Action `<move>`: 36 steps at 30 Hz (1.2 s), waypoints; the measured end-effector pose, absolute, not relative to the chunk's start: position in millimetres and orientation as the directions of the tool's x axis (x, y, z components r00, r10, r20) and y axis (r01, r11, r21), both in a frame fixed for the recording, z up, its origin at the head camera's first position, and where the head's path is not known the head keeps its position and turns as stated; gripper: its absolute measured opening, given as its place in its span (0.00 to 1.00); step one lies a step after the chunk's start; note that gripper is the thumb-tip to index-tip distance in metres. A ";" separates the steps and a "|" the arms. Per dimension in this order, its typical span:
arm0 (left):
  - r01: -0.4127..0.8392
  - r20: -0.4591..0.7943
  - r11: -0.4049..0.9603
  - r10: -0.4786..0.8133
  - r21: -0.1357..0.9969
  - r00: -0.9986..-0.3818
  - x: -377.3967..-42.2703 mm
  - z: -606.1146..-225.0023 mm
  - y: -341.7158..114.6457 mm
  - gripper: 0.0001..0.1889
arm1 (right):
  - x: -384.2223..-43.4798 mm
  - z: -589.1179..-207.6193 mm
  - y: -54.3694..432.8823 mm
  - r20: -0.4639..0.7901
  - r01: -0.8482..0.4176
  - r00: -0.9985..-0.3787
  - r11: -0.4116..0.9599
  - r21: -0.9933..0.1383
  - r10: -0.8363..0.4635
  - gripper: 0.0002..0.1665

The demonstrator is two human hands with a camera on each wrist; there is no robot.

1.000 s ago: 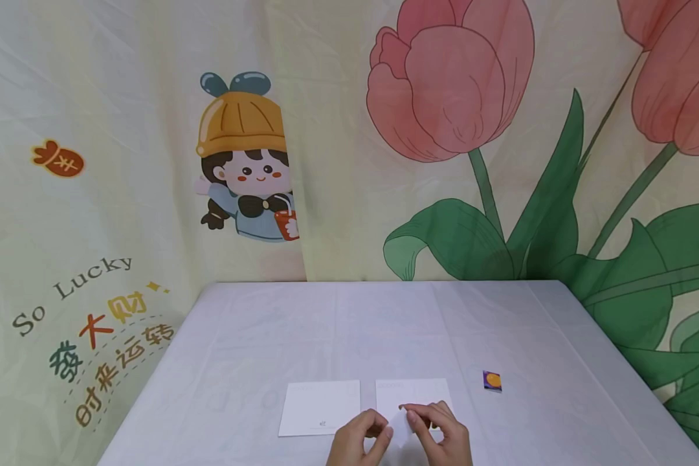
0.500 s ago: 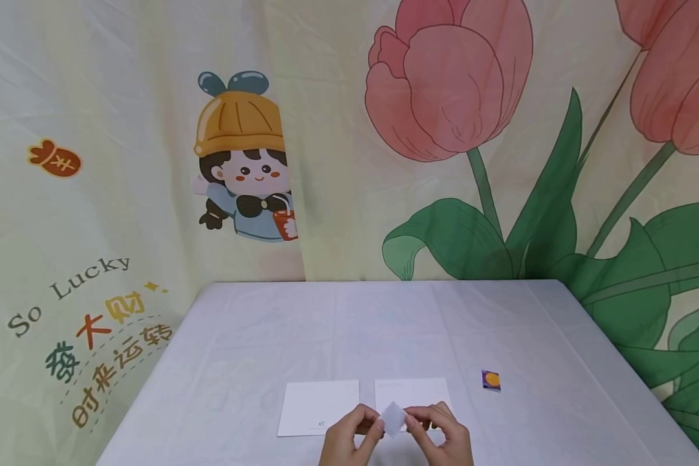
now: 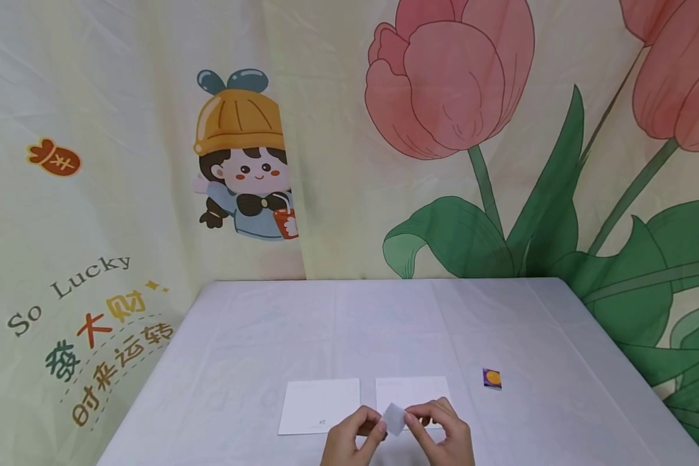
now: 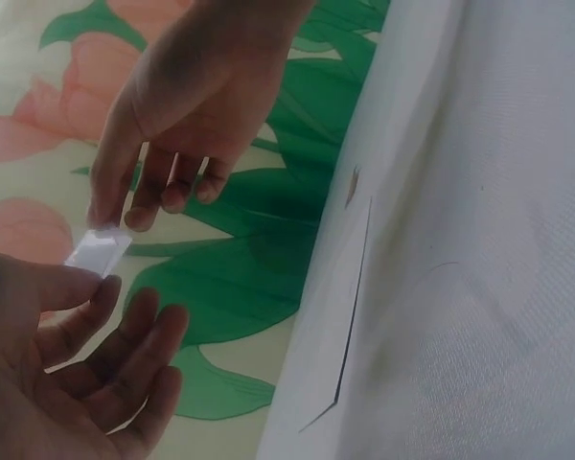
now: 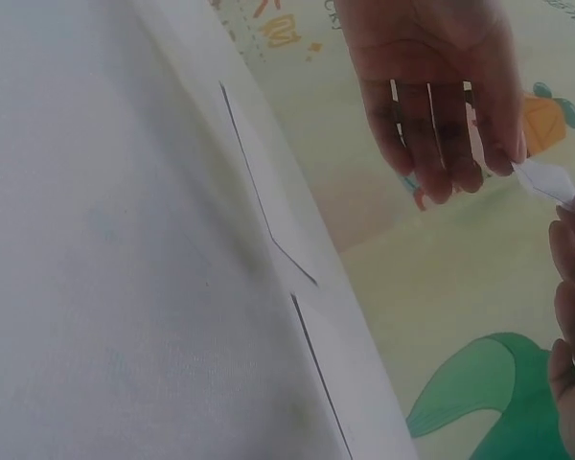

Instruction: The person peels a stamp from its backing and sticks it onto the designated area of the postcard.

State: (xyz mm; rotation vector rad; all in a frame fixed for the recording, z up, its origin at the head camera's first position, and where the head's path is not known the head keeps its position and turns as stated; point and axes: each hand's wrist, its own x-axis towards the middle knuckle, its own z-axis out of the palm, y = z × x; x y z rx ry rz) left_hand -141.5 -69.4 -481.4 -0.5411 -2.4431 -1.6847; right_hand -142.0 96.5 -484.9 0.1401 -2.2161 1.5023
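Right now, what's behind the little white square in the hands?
In the head view, the right white card and white table show around the white square. What's directly behind is covered, and the card's lower left corner is hidden too.

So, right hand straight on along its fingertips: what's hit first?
The right hand would likely meet the left hand first, beyond the small white square both pinch; exact alignment in depth is unclear.

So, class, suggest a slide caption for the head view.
Left hand and right hand pinch a small white square above the table, near two white cards.
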 end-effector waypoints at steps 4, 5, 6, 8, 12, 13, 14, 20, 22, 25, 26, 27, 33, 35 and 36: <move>0.354 0.286 0.309 0.246 0.883 -0.926 -140.7 -480.5 -68.6 0.07 | -144.7 -485.8 97.0 0.424 -0.327 -0.889 0.409 -0.852 0.172 0.07; 0.353 0.283 0.307 0.251 0.884 -0.926 -140.6 -480.2 -68.4 0.07 | -145.3 -485.9 97.0 0.420 -0.321 -0.891 0.410 -0.854 0.176 0.06; 0.350 0.278 0.302 0.256 0.887 -0.926 -140.5 -479.9 -68.3 0.07 | -145.8 -486.0 96.8 0.406 -0.308 -0.895 0.407 -0.860 0.181 0.06; 0.352 0.277 0.294 0.267 0.889 -0.923 -140.4 -479.9 -67.8 0.06 | -146.7 -486.1 96.3 0.368 -0.269 -0.910 0.399 -0.876 0.193 0.06; 0.383 0.305 0.273 0.287 0.882 -0.908 -139.9 -481.3 -66.9 0.05 | -150.1 -486.3 95.6 0.295 -0.205 -0.933 0.371 -0.906 0.206 0.05; 0.399 0.320 0.270 0.291 0.876 -0.902 -139.8 -481.9 -66.7 0.05 | -151.3 -487.1 95.7 0.289 -0.201 -0.935 0.368 -0.908 0.203 0.04; 0.413 0.335 0.266 0.294 0.871 -0.895 -139.8 -482.4 -66.5 0.04 | -152.5 -488.1 95.9 0.288 -0.202 -0.937 0.362 -0.910 0.199 0.03; 0.474 0.399 0.253 0.297 0.843 -0.868 -139.2 -483.0 -65.9 0.03 | -157.4 -495.8 95.5 0.280 -0.223 -0.949 0.320 -0.921 0.145 0.02; 0.487 0.412 0.254 0.296 0.836 -0.862 -139.1 -482.4 -65.8 0.02 | -158.4 -498.3 94.3 0.266 -0.220 -0.957 0.306 -0.926 0.119 0.02; 0.503 0.430 0.254 0.295 0.826 -0.853 -139.3 -481.6 -65.6 0.02 | -159.6 -501.5 92.1 0.231 -0.200 -0.970 0.291 -0.935 0.076 0.02; 0.506 0.432 0.255 0.295 0.824 -0.852 -139.3 -481.3 -65.5 0.02 | -159.8 -502.5 91.5 0.215 -0.189 -0.975 0.288 -0.939 0.061 0.02; 0.507 0.432 0.254 0.297 0.824 -0.851 -139.5 -481.3 -65.5 0.02 | -160.0 -503.3 91.0 0.200 -0.179 -0.979 0.280 -0.943 0.046 0.03; 0.500 0.419 0.250 0.314 0.829 -0.852 -139.6 -481.3 -65.9 0.03 | -160.1 -504.5 89.4 0.156 -0.157 -0.987 0.262 -0.952 -0.026 0.03; 0.505 0.424 0.246 0.317 0.827 -0.849 -139.7 -481.6 -65.7 0.03 | -159.8 -504.7 89.9 0.163 -0.170 -0.985 0.248 -0.954 -0.048 0.03; 0.505 0.423 0.245 0.318 0.828 -0.848 -139.5 -481.7 -65.6 0.03 | -159.8 -505.2 90.4 0.167 -0.177 -0.984 0.240 -0.955 -0.062 0.03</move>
